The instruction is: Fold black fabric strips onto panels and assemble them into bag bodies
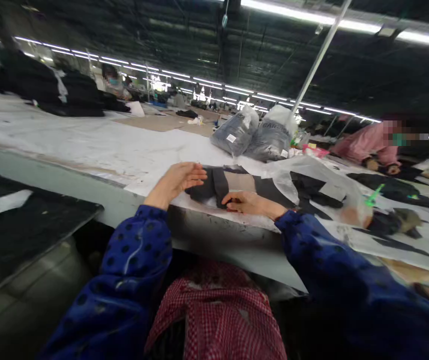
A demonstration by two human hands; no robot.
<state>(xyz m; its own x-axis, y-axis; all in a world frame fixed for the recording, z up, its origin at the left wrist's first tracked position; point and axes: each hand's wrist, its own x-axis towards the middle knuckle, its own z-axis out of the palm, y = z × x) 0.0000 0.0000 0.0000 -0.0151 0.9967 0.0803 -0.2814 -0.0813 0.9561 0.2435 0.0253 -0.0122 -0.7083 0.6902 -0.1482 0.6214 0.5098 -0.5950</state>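
Note:
Dark fabric pieces (pixel 270 188) lie near the front edge of the white-covered table, with a beige patch (pixel 240 182) among them. My left hand (pixel 180 180) is at their left end, fingers stretched out and holding nothing. Whether its fingertips touch the cloth is hard to tell. Bent over the front edge of the dark cloth, my right hand (pixel 252 203) has its thumb and fingers closed on a dark fabric piece (pixel 220 186). Part of that piece is hidden behind the fingers.
Two filled clear plastic bags (pixel 237 132) stand behind the cloth. To the right are a loose plastic sheet (pixel 312 175), more dark pieces and a bright green item (pixel 375 195). A co-worker in pink (pixel 364 142) leans over the table. Dark cloth piles (pixel 72 92) lie far left.

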